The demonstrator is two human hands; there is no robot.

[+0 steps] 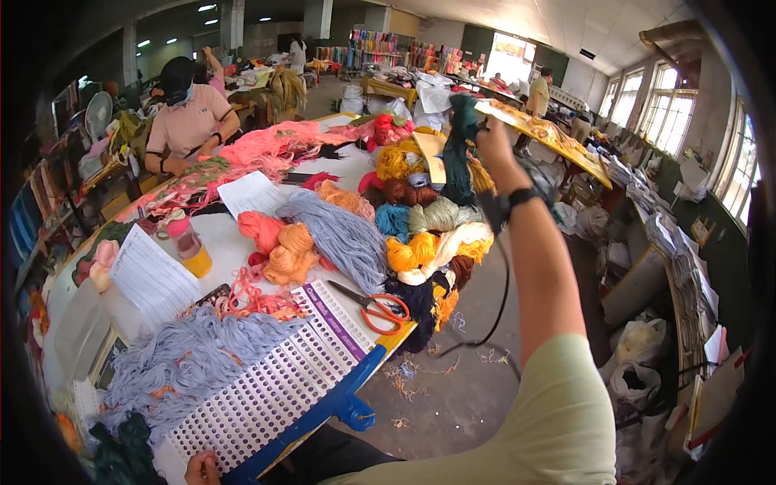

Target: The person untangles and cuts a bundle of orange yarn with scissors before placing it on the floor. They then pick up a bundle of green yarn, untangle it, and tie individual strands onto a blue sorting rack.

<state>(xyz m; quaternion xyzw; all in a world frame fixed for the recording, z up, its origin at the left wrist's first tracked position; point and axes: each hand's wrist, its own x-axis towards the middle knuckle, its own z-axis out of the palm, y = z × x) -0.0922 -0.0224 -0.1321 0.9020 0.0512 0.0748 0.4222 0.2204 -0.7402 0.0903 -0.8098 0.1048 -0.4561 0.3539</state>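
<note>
My right arm (541, 267) reaches out over the far right of the table. At its end, my right hand (495, 144) is closed at a dark green skein of yarn (461, 158), which hangs down over the heap. My left hand (202, 467) shows only partly at the lower edge, fingers curled, beside a white perforated card (250, 404) with rows of holes and a purple stripe. What it pinches, if anything, is hidden. Loose grey-blue yarn (194, 360) lies across the card's far side. Orange-handled scissors (376, 311) rest on the card's right end.
Skeins in yellow (412, 252), orange (291, 255) and grey-blue (339, 234) pile up ahead. A jar with a pink lid (190, 246) and a written sheet (153, 271) stand left. A blue clamp (356, 412) grips the table edge. A co-worker (190, 121) works across the table.
</note>
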